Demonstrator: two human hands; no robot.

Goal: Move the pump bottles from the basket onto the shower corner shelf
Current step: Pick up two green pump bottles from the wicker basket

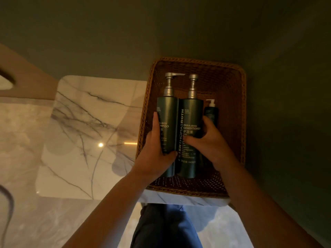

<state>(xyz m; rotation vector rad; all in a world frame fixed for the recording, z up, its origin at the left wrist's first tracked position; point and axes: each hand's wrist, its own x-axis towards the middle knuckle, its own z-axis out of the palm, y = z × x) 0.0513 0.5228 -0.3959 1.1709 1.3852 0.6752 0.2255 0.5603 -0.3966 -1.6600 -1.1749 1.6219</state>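
While both my forearms reach forward and down into the basket (240,111), my hands wrap the two tall bottles lying side by side in it. My left hand (157,149) grips the shampoo bottle (167,119) around its lower body, fingers along its left side and thumb pressed across the front near the seam between the bottles. My right hand (209,140) clasps the conditioner bottle (190,113) from its right side, thumb laid over the printed label, fingers curled behind it. The two bottles touch along their length, pumps pointing away from me.

Just right of my right hand lies a small bottle (211,111) with a white pump, partly hidden by my fingers. The basket sits against a dull green wall (286,86), its near edge resting on pale marble. To the left spreads a marble counter (80,131) with dark grey veins and a bright glint of reflected light. My knee, in dark blue cloth (164,226), shows below the basket.

Woven from brown wicker, the basket is rectangular with a braided rim. Both tall bottles are dark green matte cylinders with brushed silver pump heads and pale lettering.
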